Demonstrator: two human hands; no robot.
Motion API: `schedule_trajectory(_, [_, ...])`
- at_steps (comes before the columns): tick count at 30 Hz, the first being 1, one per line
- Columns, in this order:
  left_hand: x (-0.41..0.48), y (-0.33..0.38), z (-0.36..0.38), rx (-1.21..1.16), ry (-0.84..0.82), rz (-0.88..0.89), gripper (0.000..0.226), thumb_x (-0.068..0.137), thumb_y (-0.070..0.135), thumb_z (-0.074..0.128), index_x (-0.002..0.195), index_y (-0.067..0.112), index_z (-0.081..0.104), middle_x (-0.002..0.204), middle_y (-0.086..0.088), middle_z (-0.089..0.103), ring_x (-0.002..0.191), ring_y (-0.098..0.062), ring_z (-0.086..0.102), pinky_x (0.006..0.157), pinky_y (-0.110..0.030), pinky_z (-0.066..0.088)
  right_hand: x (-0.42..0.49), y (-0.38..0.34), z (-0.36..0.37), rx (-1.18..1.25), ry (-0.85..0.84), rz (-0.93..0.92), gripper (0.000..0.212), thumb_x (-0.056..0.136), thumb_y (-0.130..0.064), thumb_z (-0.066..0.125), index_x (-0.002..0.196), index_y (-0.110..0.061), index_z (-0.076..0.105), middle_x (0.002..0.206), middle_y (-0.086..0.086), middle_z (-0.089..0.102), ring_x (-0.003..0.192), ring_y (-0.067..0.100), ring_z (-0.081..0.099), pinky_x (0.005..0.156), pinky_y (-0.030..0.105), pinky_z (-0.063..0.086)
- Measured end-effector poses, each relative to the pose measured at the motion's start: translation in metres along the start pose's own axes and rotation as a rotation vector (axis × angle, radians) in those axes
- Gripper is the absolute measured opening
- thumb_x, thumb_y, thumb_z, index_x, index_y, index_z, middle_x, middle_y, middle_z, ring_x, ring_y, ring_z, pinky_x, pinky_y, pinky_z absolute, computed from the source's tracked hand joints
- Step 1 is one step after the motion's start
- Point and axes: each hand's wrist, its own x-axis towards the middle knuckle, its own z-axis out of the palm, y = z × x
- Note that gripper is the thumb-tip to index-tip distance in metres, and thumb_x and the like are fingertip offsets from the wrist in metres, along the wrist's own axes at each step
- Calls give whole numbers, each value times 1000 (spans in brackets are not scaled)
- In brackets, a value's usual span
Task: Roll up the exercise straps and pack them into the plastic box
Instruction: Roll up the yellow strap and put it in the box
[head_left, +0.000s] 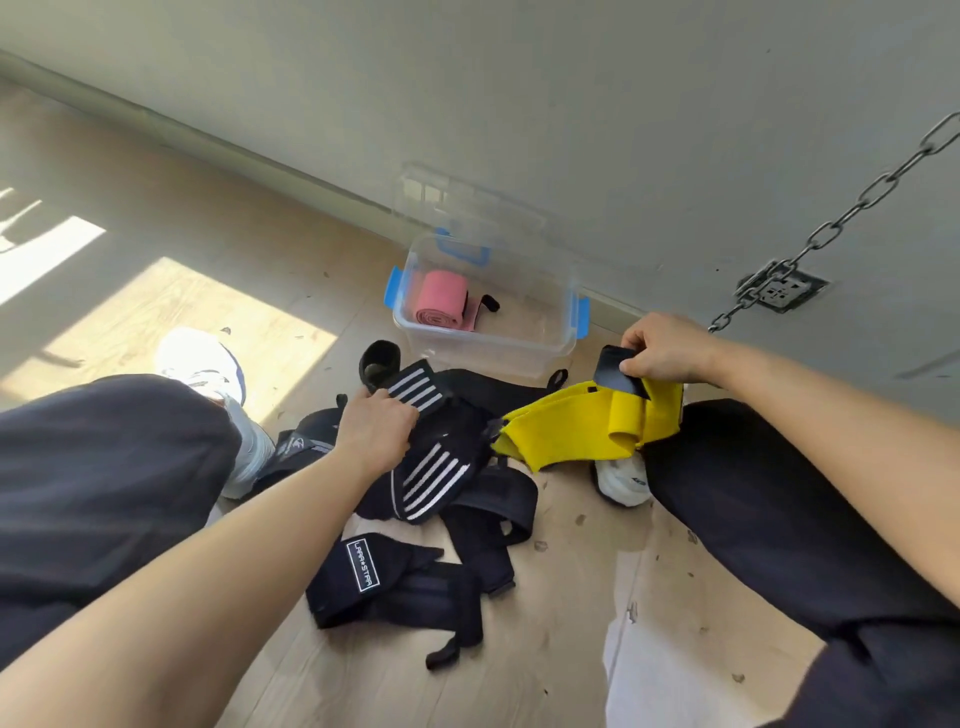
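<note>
Left hand (376, 431), before the plastic box (483, 353), gripped a striped strap (415, 391) with curled fingers. Right hand (661, 349), beside the box, pinched the black end of a yellow strap (569, 432).

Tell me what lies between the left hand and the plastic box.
Head view: the white-striped black strap that the left hand grips, plus a curled black strap end, lie before the plastic box.

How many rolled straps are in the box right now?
1: the pink strap lies rolled at the left inside the plastic box. The box is clear, so nothing else seems hidden inside.
</note>
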Motion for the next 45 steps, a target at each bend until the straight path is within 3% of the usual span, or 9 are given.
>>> schedule_trajectory(6, [3, 5, -5, -199, -54, 47, 46, 86, 42, 68, 130, 32, 58, 125, 5, 67, 120, -22, 56, 101, -40, 38, -7, 14, -20, 130, 10, 20, 23, 89, -14, 68, 69, -9, 58, 69, 9, 48, 70, 22, 43, 62, 34, 27])
schedule_trajectory(14, [19, 73, -19, -597, -4, 157, 65, 91, 44, 66, 149, 23, 45, 145, -3, 56, 133, -26, 51, 109, -43, 41, -14, -18, -25, 580, -56, -84, 24, 90, 5, 61, 74, -11, 66, 72, 4, 61, 70, 13, 56, 69, 26, 43])
schedule_trajectory(21, [51, 92, -23, -853, -86, 230, 68, 100, 22, 60, 160, 21, 26, 163, -6, 36, 150, -28, 32, 121, -50, 31, -24, -19, -35, 576, -193, -123, 16, 87, 3, 60, 73, -4, 60, 69, 6, 55, 65, 12, 53, 64, 25, 42])
schedule_trajectory(28, [60, 111, -9, -633, -199, 311, 27, 103, 44, 52, 128, 40, 62, 133, 2, 51, 131, -25, 35, 108, -51, 28, -25, -16, -23, 461, -179, -117, 25, 72, -23, 65, 78, 2, 65, 74, 13, 54, 73, 18, 51, 69, 33, 41])
schedule_trajectory(33, [58, 115, 0, -704, -163, 360, 26, 104, 34, 51, 120, 28, 71, 144, 7, 49, 138, -24, 32, 109, -48, 33, -21, -13, -13, 303, -162, -130, 14, 88, -8, 67, 74, -8, 67, 68, 1, 56, 69, 13, 51, 67, 32, 42])
schedule_trajectory(36, [62, 122, -2, -796, -211, 385, 29, 103, 28, 51, 125, 22, 68, 164, 0, 32, 154, -25, 16, 124, -46, 18, -22, -14, -8, 277, -139, -155, 10, 90, -12, 68, 84, -4, 72, 72, 1, 60, 71, 13, 53, 67, 31, 44])
schedule_trajectory(39, [68, 128, -6, -811, -356, 378, 40, 92, 54, 40, 118, 35, 65, 163, -1, 34, 157, -18, 8, 127, -48, 9, -25, -13, -5, 246, -96, -192, 12, 92, -14, 68, 89, -4, 73, 78, 7, 66, 73, 13, 56, 69, 33, 48])
schedule_trajectory(41, [72, 130, -9, -786, -409, 323, 32, 91, 57, 37, 101, 40, 61, 154, 0, 47, 154, -21, 20, 124, -53, 14, -27, -11, -3, 231, -63, -214, 12, 91, -16, 69, 89, -5, 73, 83, 11, 70, 73, 14, 58, 69, 33, 49])
schedule_trajectory(45, [75, 132, -9, -841, -446, 265, 23, 105, 39, 41, 99, 26, 60, 109, 1, 62, 114, -22, 53, 110, -48, 23, -27, -6, 2, 180, -42, -230, 10, 90, -22, 71, 87, -12, 73, 80, 5, 70, 73, 13, 60, 65, 26, 47])
